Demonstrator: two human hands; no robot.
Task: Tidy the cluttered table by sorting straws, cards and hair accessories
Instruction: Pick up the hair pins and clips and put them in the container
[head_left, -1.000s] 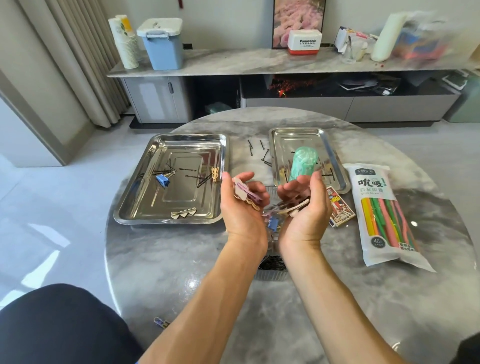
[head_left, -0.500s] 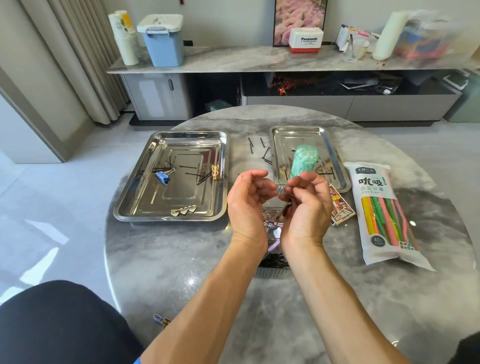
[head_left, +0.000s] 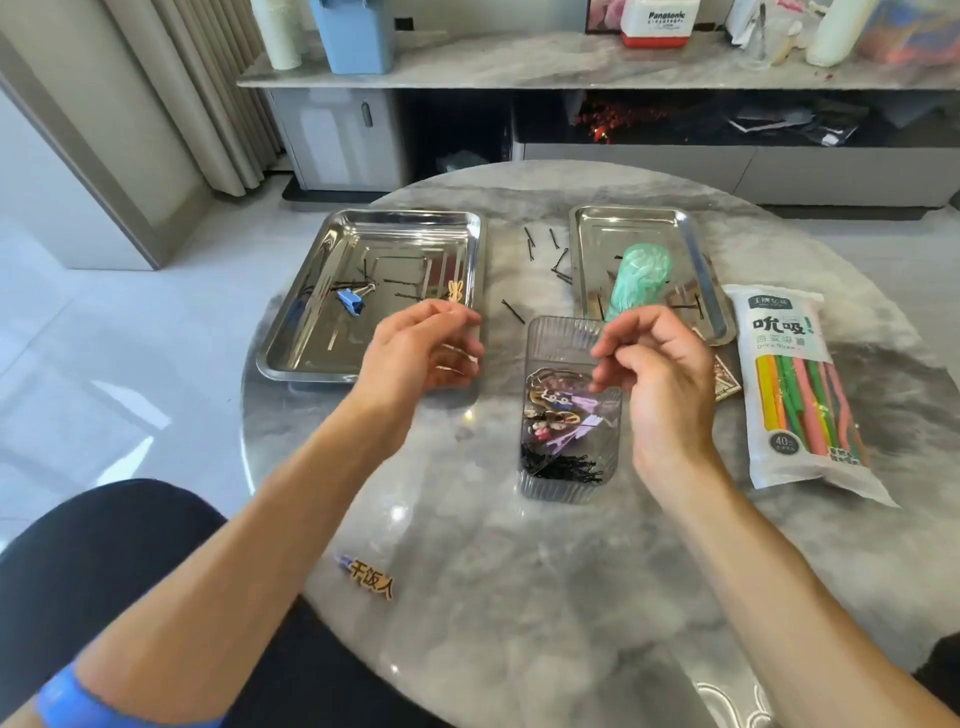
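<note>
Hovering either side of the clear bin (head_left: 569, 410) of hair clips, the left hand (head_left: 415, 353) and right hand (head_left: 657, 364) hang loosely curled, apparently empty. Loose bobby pins (head_left: 540, 260) between the trays are light, stiff and slippery; they probably need fingertip pinching at mid-length.

The right hand (head_left: 657, 374) covers most of the card box (head_left: 726, 378) and part of the clear bin (head_left: 569, 488). The left hand (head_left: 415, 353) hides the near corner of the left tray (head_left: 311, 306). The cups and blue container on the shelf run off the top edge.
</note>
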